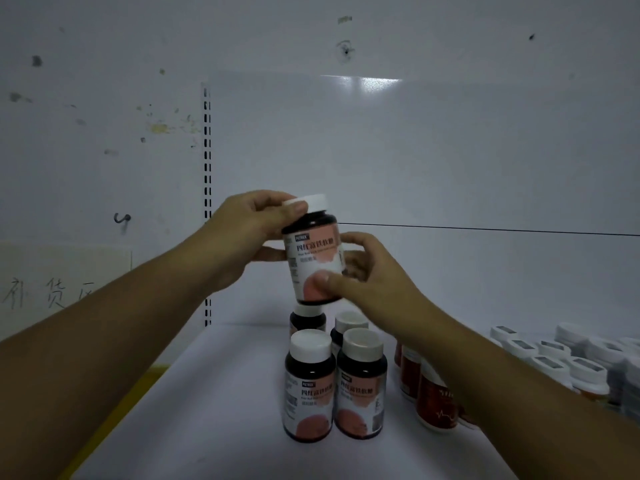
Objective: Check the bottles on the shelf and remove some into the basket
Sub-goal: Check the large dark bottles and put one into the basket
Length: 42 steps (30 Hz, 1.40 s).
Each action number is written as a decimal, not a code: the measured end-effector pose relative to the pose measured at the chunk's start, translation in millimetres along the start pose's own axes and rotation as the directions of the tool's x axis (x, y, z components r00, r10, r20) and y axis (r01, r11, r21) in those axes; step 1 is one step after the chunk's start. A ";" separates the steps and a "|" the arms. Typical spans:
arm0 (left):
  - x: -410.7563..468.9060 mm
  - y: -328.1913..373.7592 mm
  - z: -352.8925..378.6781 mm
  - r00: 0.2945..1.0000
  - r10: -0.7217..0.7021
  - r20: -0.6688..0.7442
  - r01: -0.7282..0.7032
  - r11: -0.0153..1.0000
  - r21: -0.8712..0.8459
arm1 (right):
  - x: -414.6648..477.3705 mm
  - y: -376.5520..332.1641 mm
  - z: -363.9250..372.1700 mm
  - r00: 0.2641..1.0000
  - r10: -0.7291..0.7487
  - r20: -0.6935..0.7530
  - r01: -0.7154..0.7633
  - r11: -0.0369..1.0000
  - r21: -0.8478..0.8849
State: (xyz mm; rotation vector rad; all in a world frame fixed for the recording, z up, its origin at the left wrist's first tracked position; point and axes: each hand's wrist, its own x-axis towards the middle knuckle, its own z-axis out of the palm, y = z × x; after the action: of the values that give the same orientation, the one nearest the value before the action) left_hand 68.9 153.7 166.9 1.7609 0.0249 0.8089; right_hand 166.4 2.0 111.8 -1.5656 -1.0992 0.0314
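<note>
Nearest on the white shelf stand two dark bottles with pink labels, two more behind them. Above these, the left hand pinches the white cap of a raised bottle; the right hand fingers wrap its lower body. Red bottles stand further right.
</note>
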 end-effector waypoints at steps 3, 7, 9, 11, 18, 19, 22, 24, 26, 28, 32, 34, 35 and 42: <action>7.1 -8.6 -7.8 0.996 0.014 -0.085 -0.016 1.000 -0.022 | 16.8 -0.3 -15.0 0.991 0.000 -0.132 -0.005 0.999 -0.043; 10.1 -38.2 -13.2 0.992 -0.054 -0.110 0.057 0.998 0.023 | 26.5 18.4 -29.8 0.992 0.112 -0.055 -0.124 0.932 -0.340; 8.6 -54.5 -13.6 0.991 -0.096 -0.097 0.099 0.995 0.027 | 27.6 30.6 -29.8 0.985 0.166 0.056 -0.103 0.809 -0.578; 6.0 -67.9 -13.0 0.990 -0.123 -0.066 0.125 0.992 0.029 | 30.3 37.6 -27.8 0.977 0.184 0.105 -0.058 0.711 -0.701; 0.1 -97.9 -9.2 0.974 -0.218 -0.054 0.217 0.976 -0.022 | 67.3 59.5 -16.5 0.958 0.208 0.198 -0.006 0.705 -0.709; -0.9 -101.6 -8.5 0.971 -0.235 -0.046 0.234 0.972 -0.029 | 73.4 64.0 -12.5 0.950 0.209 0.233 0.017 0.708 -0.706; -4.0 -112.5 -3.9 0.960 -0.277 -0.025 0.276 0.960 -0.054 | 88.0 73.0 1.6 0.912 0.230 0.340 0.080 0.713 -0.697; -6.5 -119.1 -0.5 0.954 -0.298 -0.021 0.296 0.951 -0.085 | 94.8 78.8 9.1 0.882 0.259 0.394 0.091 0.727 -0.681; -10.8 -124.1 3.6 0.949 -0.315 -0.008 0.313 0.945 -0.091 | 99.4 84.6 12.3 0.859 0.278 0.429 0.083 0.752 -0.654; -16.0 -129.2 7.5 0.944 -0.330 0.009 0.330 0.942 -0.060 | 102.7 87.6 12.4 0.865 0.253 0.433 0.076 0.787 -0.612; -22.3 -138.3 9.4 0.940 -0.341 0.013 0.341 0.940 -0.026 | 107.4 90.5 16.6 0.903 0.204 0.378 0.053 0.820 -0.569; -23.1 -139.0 9.1 0.940 -0.340 0.015 0.340 0.940 -0.024 | 108.4 93.5 20.8 0.922 0.180 0.342 0.052 0.821 -0.569; -24.4 -137.6 8.9 0.943 -0.333 0.022 0.333 0.943 -0.009 | 108.9 94.1 21.1 0.938 0.163 0.306 0.047 0.815 -0.578; -37.9 -103.6 -6.2 0.953 -0.233 -0.193 0.254 0.963 0.089 | 114.0 56.2 -25.8 0.982 -0.006 -0.188 -0.055 0.946 -0.321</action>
State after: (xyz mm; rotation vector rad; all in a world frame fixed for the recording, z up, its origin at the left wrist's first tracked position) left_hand 75.5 180.7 60.0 1.7421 0.4099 0.7947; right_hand 279.0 61.7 136.1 -1.8348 -0.9701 -0.2886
